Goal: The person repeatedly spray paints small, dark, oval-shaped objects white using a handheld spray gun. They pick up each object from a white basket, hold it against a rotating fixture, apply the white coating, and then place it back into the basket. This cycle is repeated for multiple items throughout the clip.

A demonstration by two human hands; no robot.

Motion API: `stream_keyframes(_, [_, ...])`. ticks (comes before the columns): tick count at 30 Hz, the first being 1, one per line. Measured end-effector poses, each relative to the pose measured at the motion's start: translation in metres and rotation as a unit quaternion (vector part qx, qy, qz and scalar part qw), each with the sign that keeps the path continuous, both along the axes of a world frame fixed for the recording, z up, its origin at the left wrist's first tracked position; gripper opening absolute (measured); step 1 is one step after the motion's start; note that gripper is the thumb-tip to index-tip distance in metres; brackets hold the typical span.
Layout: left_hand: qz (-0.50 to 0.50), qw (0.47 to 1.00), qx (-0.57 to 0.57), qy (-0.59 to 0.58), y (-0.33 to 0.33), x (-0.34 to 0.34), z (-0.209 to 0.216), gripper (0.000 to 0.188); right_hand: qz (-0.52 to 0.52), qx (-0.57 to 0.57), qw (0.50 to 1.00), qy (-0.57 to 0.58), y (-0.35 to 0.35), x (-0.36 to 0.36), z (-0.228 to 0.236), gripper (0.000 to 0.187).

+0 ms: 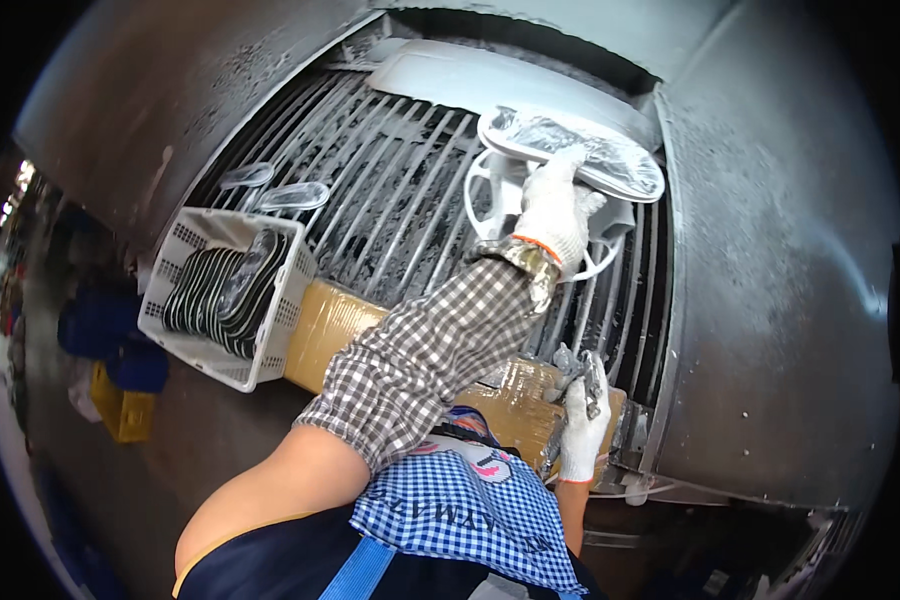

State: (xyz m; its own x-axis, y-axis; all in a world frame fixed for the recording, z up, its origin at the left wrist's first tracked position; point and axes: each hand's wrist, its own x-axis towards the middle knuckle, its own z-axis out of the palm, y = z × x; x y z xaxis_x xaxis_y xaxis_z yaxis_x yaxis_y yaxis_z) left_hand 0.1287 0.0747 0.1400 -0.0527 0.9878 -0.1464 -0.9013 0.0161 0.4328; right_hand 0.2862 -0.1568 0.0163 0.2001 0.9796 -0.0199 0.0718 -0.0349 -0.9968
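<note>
My left hand (553, 212), in a white knit glove, reaches forward to a shoe sole (625, 172) with a white rim and a shiny, clear-looking middle. Its fingers are closed at the sole's near edge. Beneath the sole stands a white holder (477, 200) with ring-shaped sides, partly hidden by the hand. Nearer to me on the right, my right hand (583, 425), also gloved and stained grey at the fingers, is closed around a grey-caked tool that looks like a spray gun (567, 362). Its lower part is hidden.
A white plastic basket (253, 375) with a row of dark soles (205, 290) stands at the left. Two clear sole-shaped pieces (292, 197) lie beside it on the metal bars (410, 190). Taped cardboard (335, 320) lines the near edge. Metal walls (770, 250) enclose the sides.
</note>
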Motion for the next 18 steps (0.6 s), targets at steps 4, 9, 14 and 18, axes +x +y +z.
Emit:
stream_keyframes(4, [0.029, 0.997, 0.038, 0.055, -0.004, -0.078, 0.019, 0.039, 0.022, -0.022, 0.997, -0.069, -0.006, 0.002, -0.019, 0.054])
stream_keyframes(9, [0.137, 0.984, 0.084, 0.073, 0.005, -0.186, 0.0, 0.056, 0.044, -0.038, 0.998, -0.006, -0.009, -0.014, -0.02, 0.057])
stream_keyframes(14, [0.192, 0.977, -0.069, 0.054, -0.002, -0.246, -0.063, 0.066, 0.056, -0.062, 0.995, -0.049, 0.0, -0.022, -0.011, 0.06])
stream_keyframes(18, [0.135, 0.973, -0.185, -0.007, -0.011, -0.274, -0.199, 0.061, 0.048, -0.069, 0.996, -0.032, 0.006, -0.028, -0.015, 0.061])
